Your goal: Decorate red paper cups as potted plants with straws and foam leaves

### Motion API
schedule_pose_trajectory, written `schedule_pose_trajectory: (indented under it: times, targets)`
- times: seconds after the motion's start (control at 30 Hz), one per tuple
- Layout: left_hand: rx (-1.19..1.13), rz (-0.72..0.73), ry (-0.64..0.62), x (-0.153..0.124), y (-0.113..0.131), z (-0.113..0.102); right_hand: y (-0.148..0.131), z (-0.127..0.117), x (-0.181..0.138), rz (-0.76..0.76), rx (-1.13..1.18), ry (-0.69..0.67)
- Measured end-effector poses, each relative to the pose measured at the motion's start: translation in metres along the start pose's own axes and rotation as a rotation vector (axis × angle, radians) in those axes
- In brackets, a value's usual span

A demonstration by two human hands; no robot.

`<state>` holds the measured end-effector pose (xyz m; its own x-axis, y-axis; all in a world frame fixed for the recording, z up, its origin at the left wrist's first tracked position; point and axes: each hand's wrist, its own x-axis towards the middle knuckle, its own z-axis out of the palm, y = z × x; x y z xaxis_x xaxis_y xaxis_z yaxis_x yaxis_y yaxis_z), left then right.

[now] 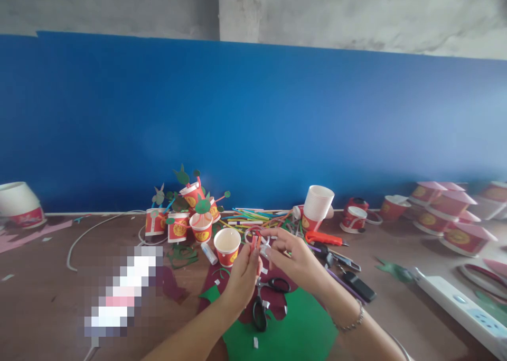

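One slim red piece (256, 241) sits pinched in the left hand (244, 274), just right of the open paper cup (227, 257). The right hand (291, 255) comes up close beside it, fingers bent; from here I can't tell whether they grip anything. Nearer the person than the cup, black-handled scissors (258, 297) lie over maroon paper (275, 300) and a green sheet (293, 332). Beyond the cup, to its right, thin coloured sticks (245, 222) litter the worktop (47, 297).
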<state>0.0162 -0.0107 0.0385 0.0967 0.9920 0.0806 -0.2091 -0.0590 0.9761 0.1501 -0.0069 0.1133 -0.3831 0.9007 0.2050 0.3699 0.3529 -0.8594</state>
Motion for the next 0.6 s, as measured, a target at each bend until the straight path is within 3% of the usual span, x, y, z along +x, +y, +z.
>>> schedule_pose_trajectory:
  times: [0.3,0.6]
  targets:
    - [-0.102,-0.001,0.007,0.0021,-0.0035,0.0020,0.0044,0.0005,-0.0007,-0.031,-0.083,0.027]
    - [-0.063,-0.077,-0.014,0.0007,0.0019,0.0010,0.0053,-0.0026,0.0002,-0.098,-0.191,0.054]
